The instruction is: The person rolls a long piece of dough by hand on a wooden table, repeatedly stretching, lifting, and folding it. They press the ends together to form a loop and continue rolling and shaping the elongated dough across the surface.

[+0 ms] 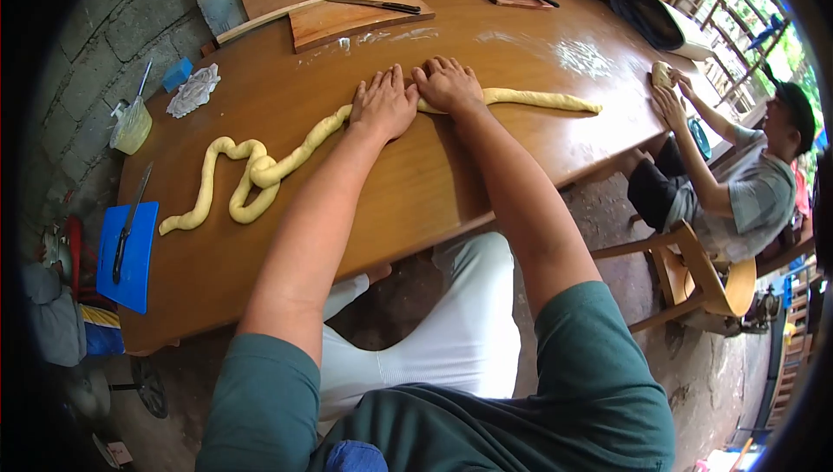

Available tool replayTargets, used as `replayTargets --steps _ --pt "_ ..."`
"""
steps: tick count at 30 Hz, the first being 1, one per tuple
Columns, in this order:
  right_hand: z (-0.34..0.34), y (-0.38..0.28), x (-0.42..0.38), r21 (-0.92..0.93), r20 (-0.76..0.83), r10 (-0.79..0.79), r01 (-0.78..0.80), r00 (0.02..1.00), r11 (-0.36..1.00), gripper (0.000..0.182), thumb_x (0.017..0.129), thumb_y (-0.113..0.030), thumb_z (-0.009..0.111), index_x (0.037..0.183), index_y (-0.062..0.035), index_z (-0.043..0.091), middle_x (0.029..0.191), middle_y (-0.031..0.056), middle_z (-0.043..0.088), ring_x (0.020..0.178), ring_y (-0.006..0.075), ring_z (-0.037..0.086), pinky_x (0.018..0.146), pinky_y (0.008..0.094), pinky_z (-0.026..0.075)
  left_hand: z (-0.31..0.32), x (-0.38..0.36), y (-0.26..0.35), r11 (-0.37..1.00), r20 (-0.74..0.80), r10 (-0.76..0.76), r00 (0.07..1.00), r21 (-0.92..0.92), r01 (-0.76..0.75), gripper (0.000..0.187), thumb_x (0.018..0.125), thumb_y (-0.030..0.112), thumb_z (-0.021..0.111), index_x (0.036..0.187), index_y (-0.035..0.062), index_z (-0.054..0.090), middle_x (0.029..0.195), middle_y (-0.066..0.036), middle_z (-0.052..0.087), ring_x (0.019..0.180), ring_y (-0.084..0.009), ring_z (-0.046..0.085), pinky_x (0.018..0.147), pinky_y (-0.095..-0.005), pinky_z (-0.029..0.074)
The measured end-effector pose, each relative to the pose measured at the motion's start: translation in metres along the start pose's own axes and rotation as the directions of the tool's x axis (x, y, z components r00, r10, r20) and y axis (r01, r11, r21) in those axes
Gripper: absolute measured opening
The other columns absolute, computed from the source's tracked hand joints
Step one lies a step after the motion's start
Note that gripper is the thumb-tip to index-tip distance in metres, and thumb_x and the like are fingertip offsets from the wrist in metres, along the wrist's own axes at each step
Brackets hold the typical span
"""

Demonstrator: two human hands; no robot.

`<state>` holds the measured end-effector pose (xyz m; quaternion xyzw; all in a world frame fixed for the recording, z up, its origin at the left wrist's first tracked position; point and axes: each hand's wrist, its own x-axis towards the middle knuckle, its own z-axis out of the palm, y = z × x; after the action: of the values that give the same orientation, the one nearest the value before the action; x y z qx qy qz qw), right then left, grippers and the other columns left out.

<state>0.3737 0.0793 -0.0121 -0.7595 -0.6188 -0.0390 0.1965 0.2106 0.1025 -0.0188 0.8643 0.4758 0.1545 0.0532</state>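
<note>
A long rope of yellowish dough (304,149) lies across the brown wooden table (347,220). Its left part winds in loops and crosses over itself, while the right part runs nearly straight to a tapered end. My left hand (384,106) rests flat on the rope near its middle, fingers stretched out. Close beside it, my right hand (448,84) presses flat on the same rope, also with extended fingers. Both palms hide the stretch of dough under them.
A blue cutting board (128,255) with a knife (130,220) sits at the left edge. Farther back are a wooden board (356,16), a crumpled cloth (194,92), a tub (132,127) and a black tray (646,16). At right, a seated person (737,168) handles another dough piece (662,75).
</note>
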Motion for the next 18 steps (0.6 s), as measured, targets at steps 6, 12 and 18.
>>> replayTargets --steps 6,12,18 --pt "-0.038 -0.016 -0.082 -0.012 0.106 -0.177 0.179 0.978 0.984 0.062 0.111 -0.056 0.035 0.144 -0.0117 0.062 0.157 0.0098 0.057 0.149 0.0315 0.048 0.124 0.0521 0.034 -0.009 -0.071 -0.018 0.932 -0.19 0.324 0.927 -0.105 -0.347 0.049 0.105 0.031 0.058 0.145 0.0025 0.059 0.144 -0.018 0.065 0.139 -0.0369 0.056 0.118 -0.0481 0.043" --pt "-0.071 -0.013 -0.176 0.083 -0.067 -0.397 0.401 0.916 0.912 0.05 0.107 -0.047 0.055 0.137 -0.0078 0.063 0.14 0.0149 0.066 0.137 0.0357 0.056 0.12 0.0476 0.037 -0.051 -0.129 -0.004 0.801 -0.292 0.472 0.832 -0.252 -0.543 0.018 0.094 0.013 0.072 0.108 0.0048 0.064 0.104 -0.014 0.066 0.104 -0.0384 0.063 0.094 -0.049 0.05" --pt "-0.097 0.03 -0.194 -0.011 -0.02 -0.469 0.469 0.883 0.883 0.053 0.105 -0.046 0.06 0.143 -0.0087 0.061 0.142 0.0153 0.065 0.14 0.0341 0.055 0.125 0.049 0.034 -0.073 -0.157 -0.027 0.798 -0.242 0.499 0.832 -0.246 -0.55 0.019 0.096 0.013 0.073 0.112 0.0055 0.067 0.106 -0.014 0.068 0.106 -0.038 0.065 0.093 -0.0478 0.052"
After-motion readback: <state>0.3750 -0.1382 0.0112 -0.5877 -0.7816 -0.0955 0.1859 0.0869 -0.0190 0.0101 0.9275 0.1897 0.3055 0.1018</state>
